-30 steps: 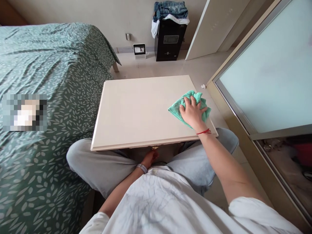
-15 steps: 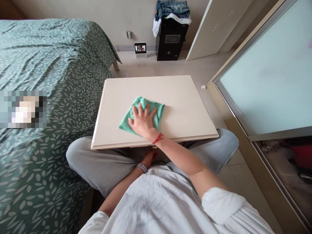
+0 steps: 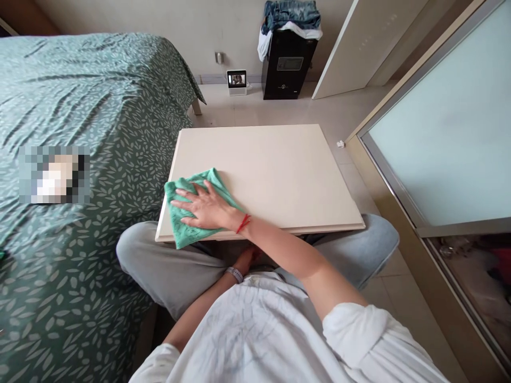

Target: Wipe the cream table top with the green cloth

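A green cloth (image 3: 183, 234) lies on the cream-coloured flat board (image 3: 271, 170), near its left front corner, with one edge hanging over the front. My right hand (image 3: 203, 207) presses flat on that cloth, fingers spread and pointing left; a red string is round the wrist. The board rests across my bent legs. My left hand (image 3: 247, 258), with a watch on its wrist, is low at the front edge of the board. Its fingers are mostly hidden in shadow under the board and my right forearm.
On the left is a bed (image 3: 131, 122) with a green leaf-patterned cover and a blurred-out patch. A small screen (image 3: 237, 81) and a black cabinet (image 3: 285, 66) topped with jeans (image 3: 291, 15) stand by the wall. A frosted sliding door (image 3: 447, 122) is on the right.
My right hand has slid the green cloth left and towards me, from the board's middle to its left front corner. My left hand stays low by the front edge. The view has shifted slightly.
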Demonstrator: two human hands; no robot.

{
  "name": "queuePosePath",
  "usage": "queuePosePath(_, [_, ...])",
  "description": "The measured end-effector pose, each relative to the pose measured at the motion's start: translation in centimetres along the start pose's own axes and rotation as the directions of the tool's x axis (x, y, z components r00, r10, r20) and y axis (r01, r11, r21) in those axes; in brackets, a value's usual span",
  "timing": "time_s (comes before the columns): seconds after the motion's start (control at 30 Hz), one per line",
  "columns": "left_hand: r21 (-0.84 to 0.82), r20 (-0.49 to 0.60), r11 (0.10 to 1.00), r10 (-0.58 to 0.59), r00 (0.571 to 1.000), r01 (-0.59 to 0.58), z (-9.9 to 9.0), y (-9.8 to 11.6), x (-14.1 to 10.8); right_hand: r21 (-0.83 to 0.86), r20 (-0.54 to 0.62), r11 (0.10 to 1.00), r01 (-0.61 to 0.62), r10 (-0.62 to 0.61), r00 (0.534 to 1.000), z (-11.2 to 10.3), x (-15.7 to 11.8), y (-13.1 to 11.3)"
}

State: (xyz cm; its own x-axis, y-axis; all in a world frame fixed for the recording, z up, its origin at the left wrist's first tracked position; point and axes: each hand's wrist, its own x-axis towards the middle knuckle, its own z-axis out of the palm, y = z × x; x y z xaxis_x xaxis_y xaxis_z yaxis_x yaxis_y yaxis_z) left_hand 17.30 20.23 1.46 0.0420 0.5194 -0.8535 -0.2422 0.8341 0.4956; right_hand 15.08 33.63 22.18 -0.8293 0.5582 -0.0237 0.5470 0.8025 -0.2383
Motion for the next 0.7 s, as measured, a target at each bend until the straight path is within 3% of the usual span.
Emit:
queuePosePath(0.17, [-0.021,-0.047,0.997,-0.074,0.996,0.073,-0.2,0.1,-0.1,0.056,-0.028,0.973,-0.225,0.226,0.974,-0.8,-5.9,6.4])
queuePosePath(0.3, [-0.024,-0.058,0.995,-0.098,0.993,0.097,-0.3,0.3,-0.2,-0.001,-0.02,0.875,-0.484,0.484,0.875,-2.2,-12.9,12.5])
queuePosePath(0.4, [-0.018,-0.064,0.994,-0.113,0.992,0.112,-0.2,0.3,-0.1,-0.039,-0.102,0.732,-0.68,0.674,0.731,-2.2,-18.9,15.8])
queuePosePath(0.5, [-0.015,-0.055,0.993,-0.121,0.991,0.12,-0.1,0.4,0.0,-0.002,-0.258,0.546,-0.838,0.809,0.528,-1.1,-23.8,16.8])
queuePosePath(0.6, [-0.014,-0.042,0.993,-0.119,0.992,0.119,0.0,0.4,-0.2,0.108,-0.335,0.333,-0.937,0.899,0.281,0.1,-26.3,15.2])
queuePosePath(0.67, [-0.015,-0.038,0.994,-0.113,0.993,0.112,0.0,0.3,-0.3,0.144,-0.324,0.226,-0.964,0.931,0.169,0.4,-26.3,13.2])
queuePosePath(0.7, [-0.016,-0.038,0.994,-0.109,0.993,0.109,0.0,0.3,-0.3,0.141,-0.313,0.192,-0.971,0.939,0.14,0.5,-25.9,12.2])
